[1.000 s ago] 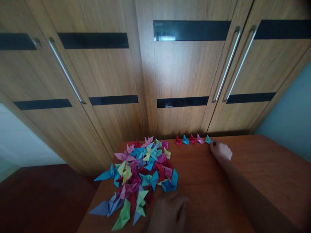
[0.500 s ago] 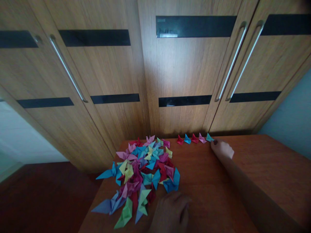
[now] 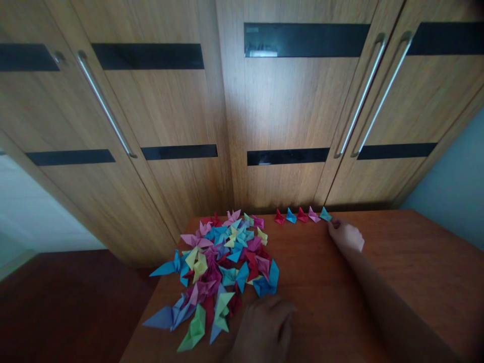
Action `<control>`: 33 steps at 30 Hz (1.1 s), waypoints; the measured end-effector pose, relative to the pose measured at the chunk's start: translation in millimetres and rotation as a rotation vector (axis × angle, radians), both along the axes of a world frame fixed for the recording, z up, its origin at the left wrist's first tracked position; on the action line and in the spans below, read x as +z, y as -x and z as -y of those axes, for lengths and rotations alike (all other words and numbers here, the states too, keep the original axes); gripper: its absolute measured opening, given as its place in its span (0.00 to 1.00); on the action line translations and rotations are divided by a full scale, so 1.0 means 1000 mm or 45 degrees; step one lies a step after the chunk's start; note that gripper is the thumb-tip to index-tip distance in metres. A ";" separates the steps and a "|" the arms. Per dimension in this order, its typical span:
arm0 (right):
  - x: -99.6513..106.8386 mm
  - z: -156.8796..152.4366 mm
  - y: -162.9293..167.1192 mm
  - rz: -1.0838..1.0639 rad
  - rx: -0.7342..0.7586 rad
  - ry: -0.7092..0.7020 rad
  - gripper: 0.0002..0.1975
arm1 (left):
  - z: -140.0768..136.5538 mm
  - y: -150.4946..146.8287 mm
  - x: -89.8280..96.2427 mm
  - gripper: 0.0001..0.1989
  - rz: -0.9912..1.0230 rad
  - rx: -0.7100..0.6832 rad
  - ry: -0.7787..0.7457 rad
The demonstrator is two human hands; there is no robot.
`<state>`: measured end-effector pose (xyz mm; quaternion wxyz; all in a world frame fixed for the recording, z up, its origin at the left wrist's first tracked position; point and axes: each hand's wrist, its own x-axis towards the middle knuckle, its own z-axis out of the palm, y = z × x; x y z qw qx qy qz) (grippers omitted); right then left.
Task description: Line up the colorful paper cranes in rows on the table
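Observation:
Small folded paper cranes stand in a row along the back of the table; at its right end is a teal paper crane (image 3: 325, 214). My right hand (image 3: 346, 236) reaches in from the right and pinches that crane's near tip between thumb and finger. A big pile of paper cranes (image 3: 212, 269), in pink, red, blue, green and yellow, covers the left part of the table. Just in front of the pile, my left hand (image 3: 264, 327) rests low in view with bent fingers, thumb apart, and nothing seen in it. Its fingertips are partly hidden.
The brown wooden table (image 3: 321, 292) backs onto a tall wardrobe (image 3: 287, 111) with long metal handles (image 3: 363, 96). A pale blue wall (image 3: 454, 186) stands to the right. Dark red floor (image 3: 75, 297) shows beyond the table's left edge.
Almost nothing differs. My right hand has shifted very slightly at the teal crane's tip, and the view has tilted a little. My left hand stays by the pile.

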<state>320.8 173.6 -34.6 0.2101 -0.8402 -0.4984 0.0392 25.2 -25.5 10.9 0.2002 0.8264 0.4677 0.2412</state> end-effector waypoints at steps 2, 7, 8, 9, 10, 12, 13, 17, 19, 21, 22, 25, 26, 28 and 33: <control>-0.002 0.010 0.001 -0.029 0.003 -0.025 0.19 | 0.000 0.000 0.002 0.16 -0.008 0.014 -0.015; -0.004 0.039 0.010 -0.060 0.095 -0.045 0.18 | -0.002 0.007 0.015 0.16 -0.055 0.069 -0.144; -0.005 0.045 0.013 -0.068 0.123 -0.044 0.18 | -0.004 0.011 0.019 0.17 -0.064 0.106 -0.171; -0.005 0.050 0.016 -0.076 0.151 -0.045 0.17 | -0.005 0.017 0.023 0.18 -0.079 0.156 -0.193; -0.005 0.056 0.019 -0.086 0.177 -0.052 0.17 | -0.006 0.024 0.026 0.18 -0.106 0.213 -0.207; -0.005 0.066 0.024 -0.122 0.230 -0.069 0.16 | -0.008 0.042 0.029 0.18 -0.188 0.347 -0.238; -0.005 0.070 0.026 -0.146 0.254 -0.076 0.16 | -0.007 0.052 0.029 0.19 -0.246 0.412 -0.249; -0.006 0.082 0.035 -0.228 0.344 -0.095 0.15 | 0.005 0.087 0.016 0.28 -0.480 0.563 -0.173; -0.007 0.085 0.042 -0.251 0.397 -0.114 0.14 | 0.013 0.096 0.008 0.32 -0.549 0.554 -0.123; -0.006 0.088 0.051 -0.291 0.486 -0.151 0.13 | 0.019 0.098 0.002 0.32 -0.577 0.516 -0.105; -0.006 0.091 0.058 -0.314 0.541 -0.176 0.12 | 0.019 0.098 0.000 0.31 -0.578 0.491 -0.111; -0.003 0.101 0.085 -0.369 0.747 -0.247 0.11 | 0.015 0.091 -0.004 0.27 -0.549 0.425 -0.155; -0.002 0.106 0.095 -0.383 0.830 -0.264 0.10 | 0.012 0.089 -0.005 0.26 -0.528 0.411 -0.166; 0.002 0.116 0.117 -0.413 0.990 -0.294 0.11 | 0.005 0.083 -0.007 0.25 -0.473 0.393 -0.175; 0.011 0.129 0.155 -0.392 1.128 -0.329 0.18 | -0.010 0.075 -0.011 0.20 -0.264 0.317 -0.180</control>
